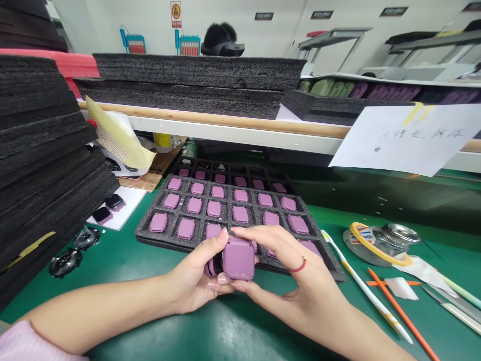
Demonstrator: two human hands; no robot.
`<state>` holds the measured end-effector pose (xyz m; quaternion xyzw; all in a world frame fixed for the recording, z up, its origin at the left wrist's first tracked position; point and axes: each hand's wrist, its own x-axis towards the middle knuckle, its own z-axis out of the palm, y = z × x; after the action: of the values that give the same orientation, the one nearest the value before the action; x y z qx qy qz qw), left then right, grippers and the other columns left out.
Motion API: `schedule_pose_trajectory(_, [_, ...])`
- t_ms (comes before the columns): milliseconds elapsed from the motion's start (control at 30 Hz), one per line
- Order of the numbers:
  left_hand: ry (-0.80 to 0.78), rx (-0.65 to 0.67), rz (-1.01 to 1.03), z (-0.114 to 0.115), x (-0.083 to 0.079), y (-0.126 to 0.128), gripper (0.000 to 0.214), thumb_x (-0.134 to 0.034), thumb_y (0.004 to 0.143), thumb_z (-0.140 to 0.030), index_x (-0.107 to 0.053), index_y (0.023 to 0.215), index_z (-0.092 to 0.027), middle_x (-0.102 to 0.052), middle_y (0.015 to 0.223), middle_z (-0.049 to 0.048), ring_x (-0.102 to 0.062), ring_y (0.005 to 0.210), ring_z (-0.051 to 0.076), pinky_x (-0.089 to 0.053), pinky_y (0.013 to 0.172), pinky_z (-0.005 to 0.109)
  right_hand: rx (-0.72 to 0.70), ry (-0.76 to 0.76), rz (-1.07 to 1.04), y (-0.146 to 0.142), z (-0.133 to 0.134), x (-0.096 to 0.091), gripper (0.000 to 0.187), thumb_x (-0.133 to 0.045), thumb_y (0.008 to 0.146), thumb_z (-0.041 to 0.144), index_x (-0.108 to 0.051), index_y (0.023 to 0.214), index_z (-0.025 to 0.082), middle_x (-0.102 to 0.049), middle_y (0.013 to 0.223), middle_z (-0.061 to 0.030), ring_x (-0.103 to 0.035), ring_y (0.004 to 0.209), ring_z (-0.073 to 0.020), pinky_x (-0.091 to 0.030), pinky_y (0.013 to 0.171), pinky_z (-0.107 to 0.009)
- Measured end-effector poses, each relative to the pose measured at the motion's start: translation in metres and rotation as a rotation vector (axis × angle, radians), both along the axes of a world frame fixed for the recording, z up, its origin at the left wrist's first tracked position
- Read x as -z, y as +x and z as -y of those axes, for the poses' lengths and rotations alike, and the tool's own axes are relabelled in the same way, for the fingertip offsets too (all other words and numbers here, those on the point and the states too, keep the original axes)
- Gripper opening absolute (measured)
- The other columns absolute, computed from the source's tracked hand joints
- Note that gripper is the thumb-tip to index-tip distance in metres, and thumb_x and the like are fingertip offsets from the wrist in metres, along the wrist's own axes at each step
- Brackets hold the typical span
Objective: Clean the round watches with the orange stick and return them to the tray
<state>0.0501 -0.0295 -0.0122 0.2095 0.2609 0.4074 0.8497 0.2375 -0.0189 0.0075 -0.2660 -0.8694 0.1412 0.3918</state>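
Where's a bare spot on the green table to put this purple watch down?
The green mat is bare between the foam tray and the tape roll. Another bare strip lies nearest you, below your left hand and right hand holding the purple watch. It's crowded on the tray and around the orange stick and white stick.

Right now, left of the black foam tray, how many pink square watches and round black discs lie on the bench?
Square pink-cased watches with dark faces: 2
Round black-and-silver discs: 2
Total: 4
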Motion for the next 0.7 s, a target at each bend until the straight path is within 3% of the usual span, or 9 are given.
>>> schedule_pose_trajectory(133, [-0.083,-0.075,-0.039,0.003,0.004,0.003,0.059,-0.096,0.063,-0.058,-0.068,0.084,-0.010,-0.066,0.074,0.0033,-0.043,0.047,0.001,-0.022,0.043,0.013,0.032,-0.023,0.012,0.004,-0.017,0.005,0.048,-0.076,0.088,0.025,-0.058,0.132,0.030,-0.072,0.119,-0.0057,-0.072,0.109,-0.0218,-0.064,0.093,-0.036])
schedule_pose_trajectory(267, [-0.215,-0.074,-0.145,0.007,0.013,0.007,0.059,-0.101,0.057,-0.044,-0.058,0.086,-0.015,-0.067,0.077,0.0005,-0.046,0.049,0.002,-0.020,0.044,0.014,0.248,-0.149,0.162,0.014,-0.066,0.013,0.034,-0.077,0.085,0.034,-0.068,0.116,0.026,-0.073,0.113,-0.0054,-0.073,0.098,-0.0219,-0.064,0.088,-0.037])
schedule_pose_trajectory(400, [-0.202,0.080,-0.294,0.007,0.025,0.013,0.062,-0.102,0.049,-0.041,-0.057,0.083,-0.017,-0.065,0.072,-0.0016,-0.049,0.051,0.004,-0.021,0.046,0.016,0.446,-0.204,0.297,0.022,-0.145,0.020,0.031,-0.081,0.083,0.036,-0.073,0.108,0.020,-0.073,0.106,-0.0077,-0.072,0.092,-0.0228,-0.061,0.091,-0.042])
schedule_pose_trajectory(533, [-0.090,0.321,-0.402,0.002,0.033,0.013,0.060,-0.099,0.046,-0.047,-0.057,0.078,-0.018,-0.062,0.065,-0.0019,-0.049,0.052,0.007,-0.027,0.049,0.020,0.646,-0.227,0.331,0.025,-0.217,0.027,0.031,-0.067,0.100,0.037,-0.067,0.125,0.020,-0.066,0.132,-0.0106,-0.068,0.112,-0.0226,-0.058,0.097,-0.044])
schedule_pose_trajectory(700, [0.121,0.492,-0.476,-0.015,0.052,0.005,0.058,-0.098,0.050,-0.053,-0.063,0.078,-0.016,-0.061,0.068,-0.0013,-0.051,0.065,0.010,-0.036,0.060,0.021,0.725,-0.280,0.326,0.022,-0.253,0.048,0.027,-0.064,0.102,0.036,-0.067,0.126,0.026,-0.064,0.137,-0.0096,-0.066,0.117,-0.0215,-0.058,0.097,-0.038])
